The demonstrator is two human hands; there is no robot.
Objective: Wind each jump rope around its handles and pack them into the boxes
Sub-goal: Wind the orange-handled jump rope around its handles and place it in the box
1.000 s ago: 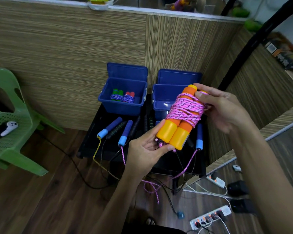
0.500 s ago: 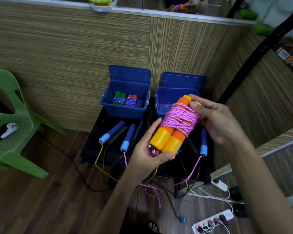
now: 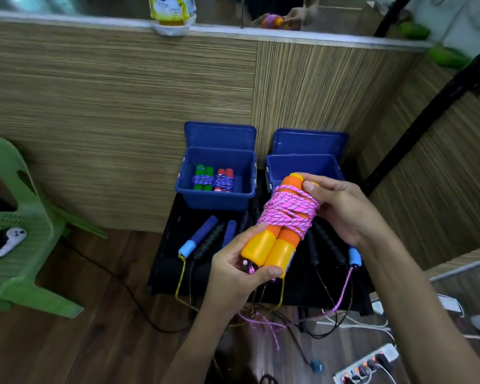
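I hold a jump rope with orange and yellow handles [image 3: 272, 249], its pink rope [image 3: 288, 214] wound round both handles. My left hand [image 3: 234, 275] grips the yellow lower ends. My right hand [image 3: 341, 209] holds the upper end and the wound rope. Two open blue boxes stand behind on a black table [image 3: 166, 267]. The left box [image 3: 216, 199] holds two wound ropes, one with green handles [image 3: 203, 178] and one with red handles [image 3: 224, 180]. The right box [image 3: 302, 164] is partly hidden by the bundle. Loose ropes with blue handles [image 3: 198, 239] and black handles [image 3: 327, 246] lie on the table.
A green plastic chair [image 3: 17, 236] stands at the left with a white controller [image 3: 11, 241] on its seat. Cables and a power strip [image 3: 366, 364] lie on the wooden floor at the lower right. A wood-panelled wall rises behind the boxes.
Both hands have kept hold of the wound bundle, which sits lower in the view. The camera has tilted so more of the wall top shows.
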